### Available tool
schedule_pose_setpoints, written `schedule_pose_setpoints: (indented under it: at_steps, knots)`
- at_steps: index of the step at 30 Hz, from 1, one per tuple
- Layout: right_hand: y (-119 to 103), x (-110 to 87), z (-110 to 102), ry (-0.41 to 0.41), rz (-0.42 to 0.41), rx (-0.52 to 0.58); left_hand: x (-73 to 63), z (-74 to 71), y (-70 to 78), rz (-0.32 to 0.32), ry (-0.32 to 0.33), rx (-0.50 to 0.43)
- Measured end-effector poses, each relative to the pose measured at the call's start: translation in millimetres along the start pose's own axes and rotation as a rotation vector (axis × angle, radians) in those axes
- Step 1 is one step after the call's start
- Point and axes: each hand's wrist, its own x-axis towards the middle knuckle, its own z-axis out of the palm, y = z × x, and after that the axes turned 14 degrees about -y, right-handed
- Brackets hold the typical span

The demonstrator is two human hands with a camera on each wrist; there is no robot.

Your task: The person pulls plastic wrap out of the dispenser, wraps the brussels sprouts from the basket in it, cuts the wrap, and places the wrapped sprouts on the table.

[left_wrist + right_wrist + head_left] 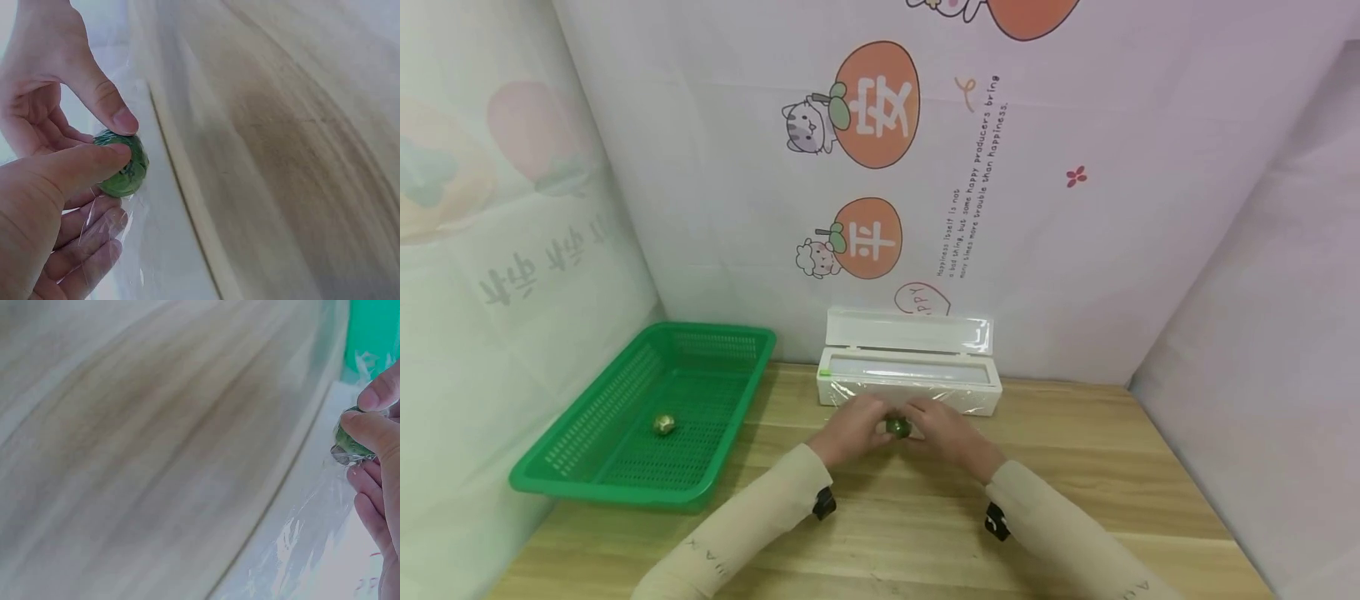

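Note:
A small green ball (898, 428) is held between both hands, just in front of a white cling film dispenser (910, 396). My left hand (852, 427) grips it from the left, its thumb pressed on the ball in the left wrist view and its fingers beneath. From the right, my right hand (946, 433) pinches the same ball, thumb on its surface. Clear cling film (287, 550) wraps about the ball and stretches along the dispenser's white front. Part of the ball is hidden behind the thumbs.
At the left stands a green plastic basket (726, 433) with a shiny gold ball (663, 424) inside. The dispenser's clear lid (910, 332) is raised against the white printed cloth (730, 208) behind. Wooden tabletop (917, 550) extends around the hands.

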Motion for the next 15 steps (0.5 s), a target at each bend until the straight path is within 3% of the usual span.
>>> schedule_pose_setpoints:
  at_steps: [8,15]
  knots:
    - [-13,0.5,-26,0.017,-0.038,-0.047,-17.0,-19.6,14.5,0.056,0.044,0.059]
    - [-23,-8.9,-29,-0.045,-0.058,-0.051,-26.5,-18.4,24.9,0.048,-0.046,0.028]
